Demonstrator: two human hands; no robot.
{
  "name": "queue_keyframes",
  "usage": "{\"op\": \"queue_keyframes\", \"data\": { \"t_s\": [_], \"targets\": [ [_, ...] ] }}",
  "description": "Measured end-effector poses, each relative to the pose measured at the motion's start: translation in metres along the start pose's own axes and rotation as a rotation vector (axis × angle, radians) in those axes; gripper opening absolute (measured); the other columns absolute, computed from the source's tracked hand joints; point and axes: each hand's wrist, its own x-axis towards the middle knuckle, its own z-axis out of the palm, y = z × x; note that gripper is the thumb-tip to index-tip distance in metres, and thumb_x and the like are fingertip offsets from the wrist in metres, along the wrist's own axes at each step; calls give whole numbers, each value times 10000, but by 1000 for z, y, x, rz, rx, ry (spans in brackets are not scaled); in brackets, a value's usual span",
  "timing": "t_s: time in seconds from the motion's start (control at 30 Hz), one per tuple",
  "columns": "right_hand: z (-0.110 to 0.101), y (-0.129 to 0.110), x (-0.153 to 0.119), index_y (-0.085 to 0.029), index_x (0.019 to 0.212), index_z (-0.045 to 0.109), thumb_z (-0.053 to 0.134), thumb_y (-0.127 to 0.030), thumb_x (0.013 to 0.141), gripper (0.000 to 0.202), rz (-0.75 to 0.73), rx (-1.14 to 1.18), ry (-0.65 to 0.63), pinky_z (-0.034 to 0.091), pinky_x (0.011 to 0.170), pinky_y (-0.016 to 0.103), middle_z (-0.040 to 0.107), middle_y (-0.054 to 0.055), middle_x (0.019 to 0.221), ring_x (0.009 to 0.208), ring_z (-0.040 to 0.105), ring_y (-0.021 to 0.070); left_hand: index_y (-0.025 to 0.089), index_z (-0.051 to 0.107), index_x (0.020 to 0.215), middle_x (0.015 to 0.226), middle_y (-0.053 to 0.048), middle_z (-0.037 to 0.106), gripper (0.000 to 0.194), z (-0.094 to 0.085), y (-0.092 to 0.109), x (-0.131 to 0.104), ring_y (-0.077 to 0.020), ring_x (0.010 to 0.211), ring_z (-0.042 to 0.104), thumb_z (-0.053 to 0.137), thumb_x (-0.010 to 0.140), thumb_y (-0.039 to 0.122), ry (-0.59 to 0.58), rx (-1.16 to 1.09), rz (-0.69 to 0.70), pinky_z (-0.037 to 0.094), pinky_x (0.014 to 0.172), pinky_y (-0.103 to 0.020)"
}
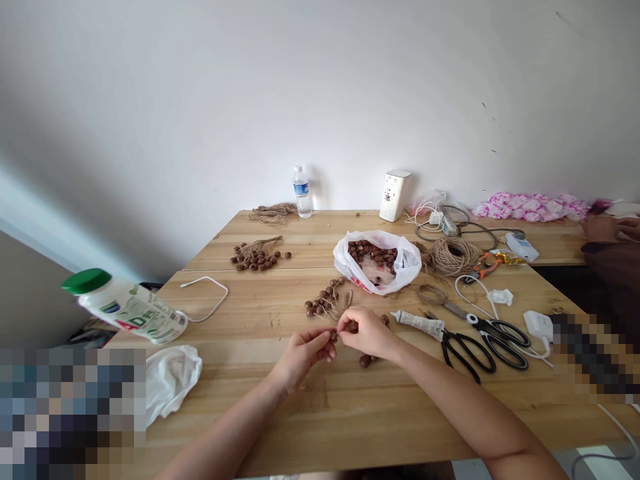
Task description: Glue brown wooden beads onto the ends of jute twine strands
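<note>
My left hand [306, 350] pinches a small brown round nut [333, 337] between thumb and fingertips, above the wooden table. Touching the same spot, my right hand [370, 331] has its fingertips pressed together; what they grip is too small to make out. Behind the hands lies a cluster of brown nuts tied with twine [320, 307]. A few loose brown nuts [365, 361] lie partly hidden beneath my right hand. Farther back stands an open white plastic bag [407, 267] with many such nuts [373, 253] inside.
At right lie a glue tube [419, 324], black-handled scissors [500, 337], a twine roll [454, 257] and cables. Bundled nuts [257, 257], a water bottle [302, 193] and a white box [395, 195] stand farther back. A green-capped bottle [133, 310] is left; another person's hand [600, 228] is far right.
</note>
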Motion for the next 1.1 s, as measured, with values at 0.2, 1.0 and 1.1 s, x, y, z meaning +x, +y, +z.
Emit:
{"op": "queue_keyframes", "data": {
  "t_s": [0.2,1.0,1.1],
  "targets": [
    [-8,-5,1,-154,721,621,576,-120,721,57,0,1,14,421,619,211,630,15,752,678,556,124,96,697,833,698,-71,678,267,-5,5,1,-121,557,587,734,635,271,14,-29,-32,430,524,-240],
    [69,-26,-27,-73,847,597,416,34,741,235,-389,-859,-311,421,446,290,639,122,694,558,611,227,104,686,785,608,-20,643,243,-18,17,8,-13,323,344,721,594,250,30,120,-64,142,344,-191],
    [67,-24,-28,-96,833,600,426,14,759,218,-383,-846,-302,433,469,285,643,104,717,578,613,211,112,686,792,584,-7,628,254,-18,17,8,-20,331,348,720,586,256,33,129,-65,152,348,-192]
  ]
}}
